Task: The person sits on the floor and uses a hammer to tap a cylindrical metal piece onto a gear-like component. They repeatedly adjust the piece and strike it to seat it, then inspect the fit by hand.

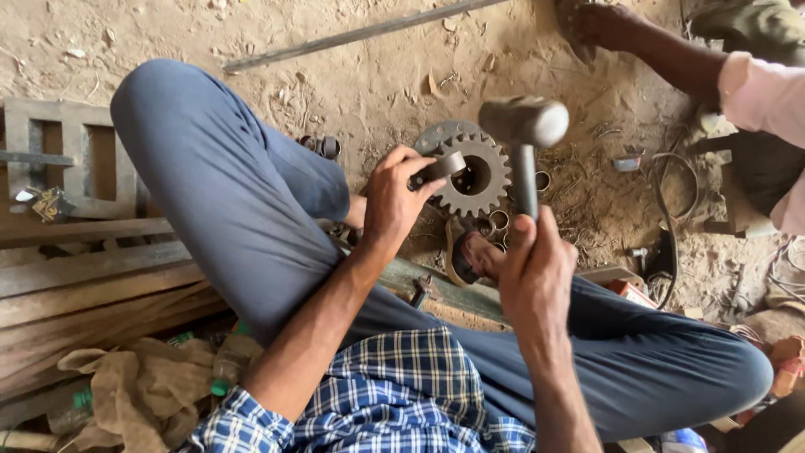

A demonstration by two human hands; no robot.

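At the far left lies one grey frame (pixel 59 155) with rectangular openings, and below it a stack of weathered wooden planks (pixel 92 285). In the bottom left corner a crumpled brown cloth (pixel 134 386) lies among two or three clear plastic bottles (pixel 228 362) with green caps; their number is hard to fix, since the cloth covers part of them.

The person sits cross-legged on the dirt in blue-grey trousers and a blue checked shirt. The left hand (pixel 392 200) is curled around one short dark metal piece (pixel 438 169), thumb and fingers pinching it, and holds its end against the hub of one toothed steel gear (pixel 474 174). The gear lies flat on the sandy ground just in front of the crossed legs, resting partly on one thin round grey disc (pixel 438 134). Beside the gear, on its right, a few small metal rings (pixel 500 220) sit in the dirt.

The right hand (pixel 537 273) is closed in a fist around the handle of one hammer (pixel 524 126), whose grey head is raised above the right side of the gear, blurred at its edge. One long metal bar (pixel 360 33) runs across the ground at the top.

Right of the knee lies a small orange-red box (pixel 631 291). At the upper right, another person's hand (pixel 599 25) rests on the ground, the arm ending in a pink sleeve (pixel 763 92).
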